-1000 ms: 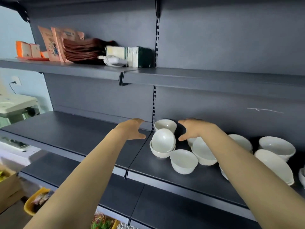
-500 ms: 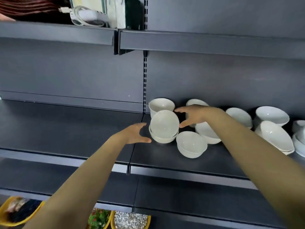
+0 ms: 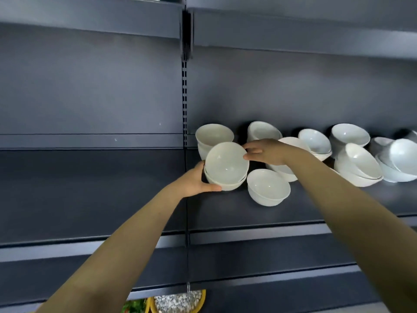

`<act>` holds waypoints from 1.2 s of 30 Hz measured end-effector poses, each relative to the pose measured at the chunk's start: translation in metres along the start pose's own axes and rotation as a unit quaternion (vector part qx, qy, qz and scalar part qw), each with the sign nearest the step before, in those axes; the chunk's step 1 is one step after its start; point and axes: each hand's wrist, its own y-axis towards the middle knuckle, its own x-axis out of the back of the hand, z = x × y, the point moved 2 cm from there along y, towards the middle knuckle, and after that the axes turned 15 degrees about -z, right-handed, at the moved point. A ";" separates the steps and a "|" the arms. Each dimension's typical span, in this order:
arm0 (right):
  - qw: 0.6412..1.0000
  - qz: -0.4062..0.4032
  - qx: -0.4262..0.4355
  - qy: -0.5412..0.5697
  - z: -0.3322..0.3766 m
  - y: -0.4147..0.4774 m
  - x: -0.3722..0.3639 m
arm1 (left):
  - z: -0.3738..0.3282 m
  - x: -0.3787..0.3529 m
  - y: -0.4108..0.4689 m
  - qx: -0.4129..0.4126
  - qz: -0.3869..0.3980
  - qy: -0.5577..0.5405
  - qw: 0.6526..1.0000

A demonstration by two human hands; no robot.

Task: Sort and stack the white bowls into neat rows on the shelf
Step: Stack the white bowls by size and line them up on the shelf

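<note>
Left hand (image 3: 195,182): my fingers wrap the left side and lower edge of the tilted bowl stack (image 3: 226,166), thumb lying along its bottom rim; I am gripping it.
Right hand (image 3: 267,152): my fingertips (image 3: 247,157) touch the right rim of the same stack's top bowl, thumb and fingers spread lightly, pressing rather than closed around anything.
Tilted bowl stack: two white bowls nested, the top one tipped so its inside faces me; it sits on the dark shelf (image 3: 225,213) just right of the slotted upright (image 3: 184,98).
Back bowl stack (image 3: 214,137): upright nested bowls against the rear panel, just behind the stack in my hands and touching it.
Single bowl (image 3: 268,187): stands alone on the shelf, just beside the gripped stack on its right, below my right wrist, mouth tilted towards me.
Bowl behind my right hand (image 3: 263,131): leans near the back panel, partly hidden by my fingers.
Bowl under my forearm (image 3: 287,170): a wider bowl, largely covered by my right arm; I cannot tell how it rests.
Middle bowls (image 3: 314,141): a tilted pile near the back wall, right of my hand.
Right-hand bowls (image 3: 358,163): larger bowls leaning on one another, loosely piled, not in a row.
Far-right bowls (image 3: 401,161): more tipped bowls at the frame edge, blurred.
Left shelf bay (image 3: 90,190): dark grey surface left of the upright.
Below: a yellow basket (image 3: 180,302) with pale pebbles shows under the lower shelf edge.
</note>
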 end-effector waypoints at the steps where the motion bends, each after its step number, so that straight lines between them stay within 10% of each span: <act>1: 1.000 -0.008 -0.003 0.001 0.000 0.003 -0.001 | 0.002 -0.001 0.002 -0.004 -0.002 -0.007 1.000; 36: 0.958 0.003 -0.152 0.242 0.000 0.011 -0.030 | 0.019 0.012 0.002 -0.016 0.031 -0.053 0.998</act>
